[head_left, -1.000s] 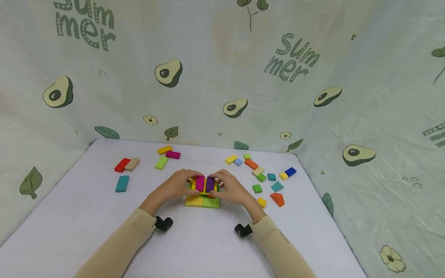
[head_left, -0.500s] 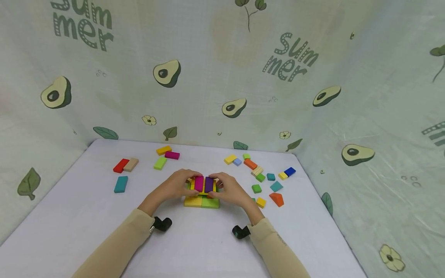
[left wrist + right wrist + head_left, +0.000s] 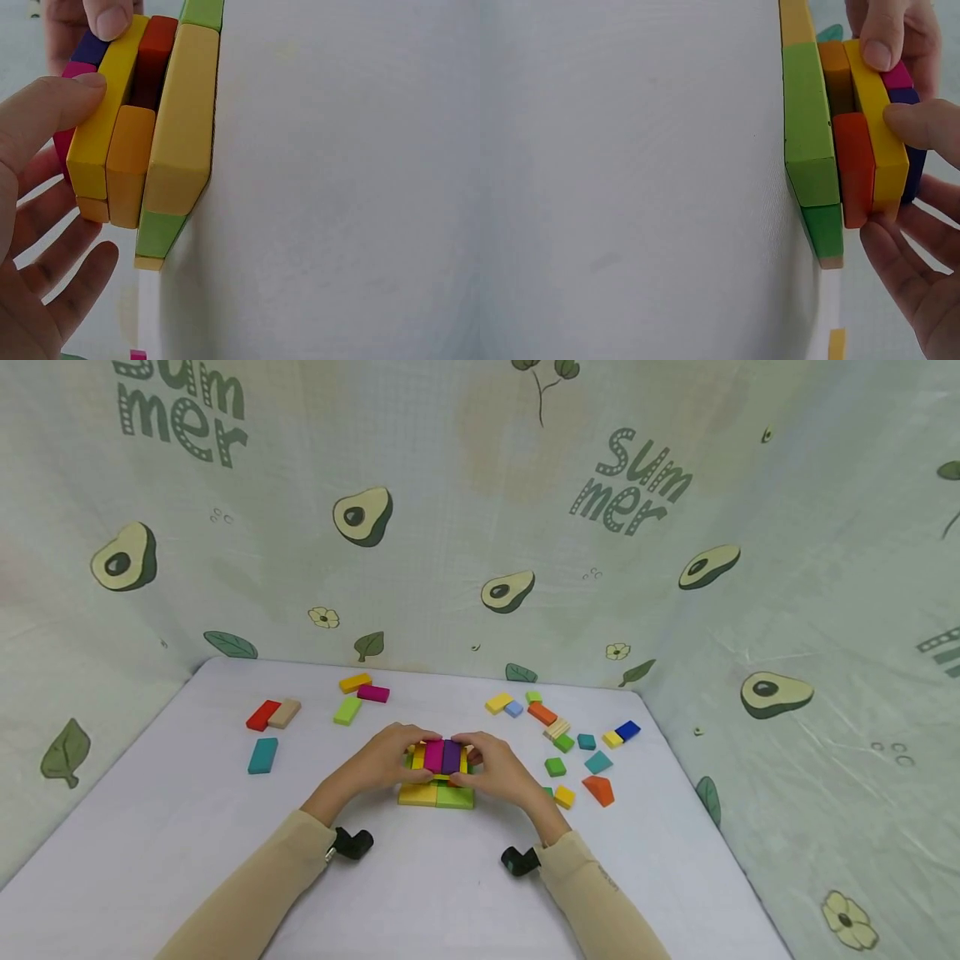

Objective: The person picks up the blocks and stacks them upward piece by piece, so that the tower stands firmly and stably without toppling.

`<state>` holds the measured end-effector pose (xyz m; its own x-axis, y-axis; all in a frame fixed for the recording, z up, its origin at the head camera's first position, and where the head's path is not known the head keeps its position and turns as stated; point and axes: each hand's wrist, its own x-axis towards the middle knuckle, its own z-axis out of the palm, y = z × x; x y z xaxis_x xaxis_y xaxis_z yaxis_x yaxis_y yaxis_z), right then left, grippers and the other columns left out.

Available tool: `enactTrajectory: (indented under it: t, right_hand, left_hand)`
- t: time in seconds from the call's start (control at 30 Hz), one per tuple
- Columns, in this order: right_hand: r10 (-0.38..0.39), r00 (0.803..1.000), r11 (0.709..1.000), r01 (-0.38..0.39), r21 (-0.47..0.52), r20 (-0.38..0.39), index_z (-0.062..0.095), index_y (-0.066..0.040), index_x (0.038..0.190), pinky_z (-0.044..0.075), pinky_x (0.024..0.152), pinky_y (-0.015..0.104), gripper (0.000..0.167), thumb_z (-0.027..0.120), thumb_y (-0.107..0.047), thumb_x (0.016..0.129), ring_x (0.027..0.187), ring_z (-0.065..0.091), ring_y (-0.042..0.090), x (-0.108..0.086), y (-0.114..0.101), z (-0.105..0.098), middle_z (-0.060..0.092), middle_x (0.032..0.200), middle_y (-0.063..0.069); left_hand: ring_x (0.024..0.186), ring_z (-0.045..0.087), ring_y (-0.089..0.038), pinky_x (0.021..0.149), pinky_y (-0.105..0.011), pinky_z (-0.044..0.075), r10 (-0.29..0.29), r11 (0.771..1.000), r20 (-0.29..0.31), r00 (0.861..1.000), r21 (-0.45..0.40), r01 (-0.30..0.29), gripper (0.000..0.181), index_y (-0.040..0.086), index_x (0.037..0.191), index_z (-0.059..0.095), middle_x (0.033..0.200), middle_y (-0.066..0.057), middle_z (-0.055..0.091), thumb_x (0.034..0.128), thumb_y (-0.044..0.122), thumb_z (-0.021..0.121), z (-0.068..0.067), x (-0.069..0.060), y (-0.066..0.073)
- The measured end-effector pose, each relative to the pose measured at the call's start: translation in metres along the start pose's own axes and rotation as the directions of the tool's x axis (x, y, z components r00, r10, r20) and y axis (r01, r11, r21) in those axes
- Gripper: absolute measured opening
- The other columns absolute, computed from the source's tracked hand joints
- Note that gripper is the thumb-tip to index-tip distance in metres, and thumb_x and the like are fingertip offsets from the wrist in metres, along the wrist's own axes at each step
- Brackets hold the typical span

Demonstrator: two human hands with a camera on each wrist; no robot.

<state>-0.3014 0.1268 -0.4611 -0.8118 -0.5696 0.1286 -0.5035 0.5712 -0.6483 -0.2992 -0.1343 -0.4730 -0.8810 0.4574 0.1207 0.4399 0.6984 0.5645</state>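
- Centrally on a white desk (image 3: 427,885), a small layered stack of blocks stands between two hands.
- On top, a magenta block (image 3: 433,757) and a purple block (image 3: 452,757) lie side by side, touching.
- Left hand (image 3: 386,760): its fingers pinch the magenta block, thumb at the near end, fingertips at the far end.
- Right hand (image 3: 497,768): its fingers pinch the purple block in the same way.
- Beneath those two is a yellow block (image 3: 97,150), with both thumbs against its near side.
- Under it sit an orange block (image 3: 131,165) and a red-orange block (image 3: 853,169), with a gap between them.
- At the bottom front, a pale yellow block (image 3: 417,794) and a light green block (image 3: 455,797) meet end to end.
- Off to the left, a red block (image 3: 263,715) touches a tan block (image 3: 284,713); a teal block (image 3: 262,756) lies near.
- Over to the right, loose pieces include an orange wedge (image 3: 598,791) and a dark blue block (image 3: 627,731).
- Behind hangs a cloth (image 3: 435,452) printed with avocados.
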Motion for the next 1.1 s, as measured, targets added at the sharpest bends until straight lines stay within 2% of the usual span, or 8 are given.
enactTrajectory:
  t: [0.53,0.67,0.77,0.83,0.93,1.0,1.1]
  right_hand:
    - [0.014,1.000,1.000,-0.014,0.004,-0.011,0.061,-0.013,0.147,0.059,0.098,0.036,0.062,0.087,-0.024,0.092,0.105,0.065,0.018,-0.002,0.005,-0.001,0.067,0.133,0.005]
    - [0.019,1.000,1.000,-0.019,0.008,-0.012,0.061,-0.013,0.147,0.059,0.098,0.037,0.062,0.086,-0.025,0.092,0.106,0.065,0.019,-0.003,0.003,-0.002,0.067,0.133,0.006]
    - [0.023,1.000,1.000,-0.023,0.007,-0.006,0.061,-0.013,0.147,0.059,0.099,0.037,0.062,0.086,-0.026,0.092,0.107,0.065,0.019,-0.003,0.003,-0.003,0.067,0.134,0.006]
    - [0.023,1.000,1.000,-0.023,0.006,0.000,0.060,-0.014,0.147,0.059,0.099,0.036,0.062,0.086,-0.026,0.092,0.107,0.065,0.019,-0.003,0.003,-0.003,0.066,0.135,0.005]
    - [0.021,1.000,1.000,-0.021,0.005,0.004,0.060,-0.014,0.148,0.058,0.100,0.037,0.062,0.085,-0.026,0.093,0.108,0.065,0.019,-0.001,0.002,-0.003,0.066,0.136,0.005]
    - [0.021,1.000,1.000,-0.021,0.006,0.009,0.060,-0.014,0.148,0.058,0.100,0.037,0.062,0.086,-0.025,0.093,0.108,0.065,0.020,0.000,0.001,-0.002,0.066,0.136,0.005]
    - [0.017,1.000,1.000,-0.017,0.004,0.014,0.059,-0.014,0.148,0.059,0.100,0.037,0.062,0.086,-0.025,0.093,0.109,0.065,0.020,0.001,0.001,-0.002,0.066,0.136,0.005]
  left_hand:
    - [0.129,0.053,-0.026,0.106,-0.052,0.054,-0.005,1.000,0.024,1.000,-0.001,0.005,0.074,0.024,0.154,0.057,0.143,-0.003,0.065,0.0881,0.038,0.088,-0.001,0.001,0.006]
    - [0.134,0.053,-0.027,0.107,-0.055,0.053,-0.006,0.999,0.065,0.998,-0.032,0.009,0.084,0.029,0.159,0.050,0.147,-0.002,0.062,0.0863,0.039,0.090,-0.007,0.001,0.003]
    - [0.139,0.051,-0.032,0.108,-0.060,0.052,-0.009,0.997,0.087,0.996,-0.077,0.015,0.090,0.030,0.163,0.044,0.154,-0.006,0.057,0.0861,0.039,0.090,-0.018,-0.003,-0.004]
    - [0.140,0.050,-0.035,0.107,-0.062,0.052,-0.036,0.994,0.068,0.997,-0.099,0.043,0.091,0.030,0.164,0.042,0.158,-0.007,0.054,0.0870,0.038,0.089,-0.027,-0.005,-0.011]
    - [0.139,0.052,-0.040,0.104,-0.062,0.054,-0.088,0.991,-0.005,0.996,-0.101,0.087,0.086,0.026,0.164,0.042,0.158,-0.012,0.052,0.0908,0.033,0.086,-0.041,-0.010,-0.026]
    - [0.137,0.053,-0.041,0.104,-0.061,0.055,-0.145,0.987,-0.064,0.987,-0.080,0.140,0.081,0.023,0.163,0.043,0.157,-0.014,0.053,0.0931,0.031,0.084,-0.048,-0.012,-0.036]
    - [0.136,0.053,-0.043,0.104,-0.062,0.054,-0.222,0.975,-0.134,0.966,-0.047,0.217,0.077,0.017,0.162,0.044,0.156,-0.020,0.051,0.0960,0.031,0.081,-0.056,-0.013,-0.053]
